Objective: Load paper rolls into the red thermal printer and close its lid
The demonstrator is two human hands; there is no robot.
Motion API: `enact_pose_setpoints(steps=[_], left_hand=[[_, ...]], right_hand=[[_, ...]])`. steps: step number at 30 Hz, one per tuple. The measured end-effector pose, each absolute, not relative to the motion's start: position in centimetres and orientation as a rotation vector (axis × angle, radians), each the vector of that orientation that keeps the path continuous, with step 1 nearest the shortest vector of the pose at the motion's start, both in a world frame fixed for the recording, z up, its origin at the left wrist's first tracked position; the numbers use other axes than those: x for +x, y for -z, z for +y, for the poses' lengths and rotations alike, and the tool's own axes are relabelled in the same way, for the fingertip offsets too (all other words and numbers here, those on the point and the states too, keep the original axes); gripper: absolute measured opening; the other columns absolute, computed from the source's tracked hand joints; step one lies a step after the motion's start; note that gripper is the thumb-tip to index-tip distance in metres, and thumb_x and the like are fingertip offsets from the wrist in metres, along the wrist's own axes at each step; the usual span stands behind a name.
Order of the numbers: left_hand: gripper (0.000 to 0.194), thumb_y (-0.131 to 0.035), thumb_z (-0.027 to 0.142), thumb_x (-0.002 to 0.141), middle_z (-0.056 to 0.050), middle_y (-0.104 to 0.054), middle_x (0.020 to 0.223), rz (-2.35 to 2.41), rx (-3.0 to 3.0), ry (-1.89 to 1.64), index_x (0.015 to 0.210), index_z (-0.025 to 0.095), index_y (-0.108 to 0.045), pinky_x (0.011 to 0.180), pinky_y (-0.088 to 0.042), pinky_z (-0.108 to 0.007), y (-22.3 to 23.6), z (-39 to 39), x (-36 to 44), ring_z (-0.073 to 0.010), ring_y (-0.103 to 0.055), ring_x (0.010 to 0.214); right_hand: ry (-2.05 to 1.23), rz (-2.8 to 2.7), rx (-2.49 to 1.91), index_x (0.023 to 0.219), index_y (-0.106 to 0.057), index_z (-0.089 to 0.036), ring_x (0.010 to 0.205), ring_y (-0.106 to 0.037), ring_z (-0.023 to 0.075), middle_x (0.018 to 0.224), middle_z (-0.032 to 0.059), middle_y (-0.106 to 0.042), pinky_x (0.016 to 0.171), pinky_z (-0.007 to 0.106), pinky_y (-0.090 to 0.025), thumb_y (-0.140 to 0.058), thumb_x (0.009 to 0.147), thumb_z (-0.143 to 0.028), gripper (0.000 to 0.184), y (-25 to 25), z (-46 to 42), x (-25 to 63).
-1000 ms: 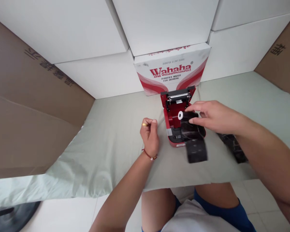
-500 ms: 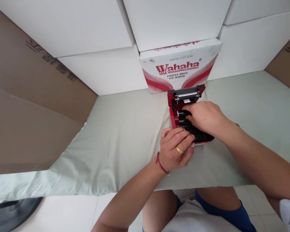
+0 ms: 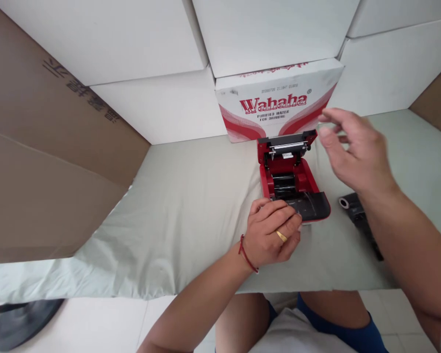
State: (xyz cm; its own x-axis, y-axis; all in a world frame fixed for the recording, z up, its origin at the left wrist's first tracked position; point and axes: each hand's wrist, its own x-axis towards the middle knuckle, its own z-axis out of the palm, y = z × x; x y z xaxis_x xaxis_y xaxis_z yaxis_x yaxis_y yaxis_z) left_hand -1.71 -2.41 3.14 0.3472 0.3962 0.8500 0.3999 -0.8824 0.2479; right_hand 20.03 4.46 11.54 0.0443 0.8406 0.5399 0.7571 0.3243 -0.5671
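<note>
A red label printer (image 3: 310, 175) stands with its lid (image 3: 286, 142) tilted up at the back. Inside its bay lies a black roll (image 3: 283, 181), and a black strip (image 3: 312, 205) covers the printer's front panel. My left hand (image 3: 274, 230) has its fingers curled over the front left corner, pressing on the strip and the printer's edge; the fingertips are partly hidden. Raised beside the lid's right side, my right hand (image 3: 360, 152) is slightly blurred, thumb and fingers apart, with nothing in it.
On the green cloth (image 3: 191, 196), right of the printer, a second black roll (image 3: 356, 211) with a white core lies partly behind my right forearm. A Wahaha carton (image 3: 279, 105) stands behind the printer, with white boxes (image 3: 169, 110) around it. A brown carton (image 3: 59, 171) stands left.
My right hand has lowered the black roll into the printer, let go and risen to the right. My left hand has come from beside the printer onto its front edge.
</note>
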Motion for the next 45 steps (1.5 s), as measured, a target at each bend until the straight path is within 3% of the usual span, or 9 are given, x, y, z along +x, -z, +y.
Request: enact_pose_setpoints(steps=[3,10,16,20,24,29,32,39,45], left_hand=[[0.024,-0.071,0.017,0.091,-0.003,-0.083,0.095,-0.744,-2.594,1.642,0.113,0.026,-0.072,0.088,-0.052,-0.04,-3.2,-2.3,-1.7,-0.0219,-0.078,0.093],[0.023,-0.069,0.018,0.092,-0.003,-0.083,0.093,-0.714,-2.579,1.68,0.113,0.026,-0.072,0.086,-0.055,-0.04,-3.1,-2.2,-1.9,-0.0216,-0.077,0.09],[0.04,-0.057,0.042,0.107,-0.011,-0.081,0.127,-1.101,-2.481,1.984,0.145,0.031,-0.063,0.109,-0.054,-0.051,-2.2,-1.5,-3.6,-0.0293,-0.076,0.122],[0.042,-0.048,0.053,0.112,-0.009,-0.086,0.115,-1.44,-2.51,2.243,0.139,0.03,-0.07,0.121,-0.044,-0.054,-1.6,-0.3,-4.1,-0.0284,-0.077,0.121],[0.04,-0.051,0.055,0.11,-0.007,-0.087,0.103,-1.466,-2.463,2.233,0.118,0.029,-0.08,0.112,-0.048,-0.05,-1.3,0.4,-4.2,-0.027,-0.077,0.105],[0.027,-0.075,0.04,0.099,-0.007,-0.084,0.106,-1.5,-2.642,2.375,0.123,0.028,-0.074,0.105,-0.051,-0.043,-1.1,0.8,-4.6,-0.0247,-0.076,0.105],[0.042,-0.082,0.035,0.093,-0.004,-0.081,0.11,-1.418,-2.594,2.641,0.132,0.032,-0.066,0.119,-0.048,-0.044,-0.6,1.1,-4.4,-0.0237,-0.074,0.122],[0.105,-0.09,0.067,0.076,-0.004,-0.04,0.178,-1.658,-2.845,2.694,0.165,0.05,-0.035,0.134,-0.04,-0.051,0.3,2.3,-4.4,-0.0317,-0.038,0.168],[0.112,-0.089,0.062,0.082,-0.001,-0.027,0.185,-1.66,-3.079,2.686,0.171,0.053,-0.021,0.135,-0.04,-0.051,1.2,2.5,-4.6,-0.0288,-0.033,0.171]], right_hand=[[-0.278,-1.838,-1.377,0.153,-0.063,-0.029,0.141,-0.066,0.0329,0.153,0.0087,-0.071,0.121,0.057,-0.052,-0.051,0.11,-0.051,0.05,-10.3,5.9,19.8],[-0.225,-1.951,-1.134,0.125,-0.081,-0.033,0.134,-0.073,0.0291,0.13,0.0041,-0.083,0.127,0.057,-0.048,-0.047,0.114,-0.039,0.036,-7.9,1.7,20.8],[-0.367,-1.962,-0.867,0.136,-0.079,-0.029,0.138,-0.071,0.027,0.138,0.0073,-0.08,0.121,0.055,-0.056,-0.048,0.113,-0.031,0.038,-4.2,0.8,22.1],[-0.413,-1.877,-0.833,0.135,-0.08,-0.031,0.137,-0.071,0.0273,0.135,0.0066,-0.081,0.121,0.057,-0.056,-0.045,0.115,-0.031,0.04,-3.6,0.8,21.9],[-0.393,-1.961,-0.792,0.135,-0.079,-0.03,0.138,-0.071,0.0268,0.135,0.0065,-0.081,0.12,0.055,-0.057,-0.05,0.113,-0.027,0.037,-4.0,1.0,22.3],[-0.355,-2.0,-0.823,0.138,-0.076,-0.027,0.138,-0.071,0.0264,0.135,0.0078,-0.082,0.118,0.053,-0.056,-0.055,0.11,-0.025,0.035,-4.1,0.5,22.2],[-0.263,-1.998,-0.801,0.14,-0.074,-0.028,0.137,-0.069,0.0298,0.14,0.0089,-0.079,0.117,0.057,-0.054,-0.054,0.11,-0.036,0.038,-3.7,-0.7,21.8],[0.048,-1.967,-0.732,0.13,-0.08,-0.038,0.108,-0.066,0.0294,0.108,0.0031,-0.084,0.095,0.053,-0.056,-0.054,0.108,-0.05,0.037,-3.0,-2.8,21.2],[0.055,-2.019,-0.723,0.128,-0.079,-0.035,0.099,-0.069,0.0297,0.103,0.0042,-0.084,0.086,0.05,-0.056,-0.062,0.106,-0.041,0.029,-3.5,-2.9,21.5]])
